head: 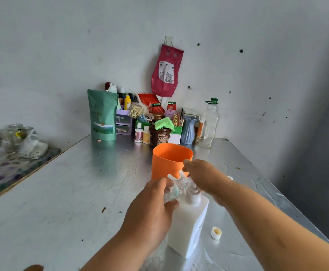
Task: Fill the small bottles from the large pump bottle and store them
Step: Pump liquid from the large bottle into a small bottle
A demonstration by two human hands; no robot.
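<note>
The pump bottle (189, 222) stood upright on the table (62, 192), toward its near edge and right of centre. The right hand (204, 177) lay palm-down over the pump head, fingers fairly straight and together, apparently to press it; the head itself was mostly hidden beneath the hand.

The left hand (152, 210) gripped a small bottle (172, 190), fingers and thumb curled round its clear body. The bottle was tilted with its neck toward the pump spout, likely so that the liquid would run straight in. Whether the spout actually met the neck could not be told through the blur.

An orange tub (171, 159) stood open just behind the hands, toward the table's far edge, probably placed close to take the filled bottles. A loose cap (216, 232) lay open side up beside the pump bottle, nearer the right edge, presumably set aside until filling finished. This looked like the filling step, with capping and storing yet to come.
</note>
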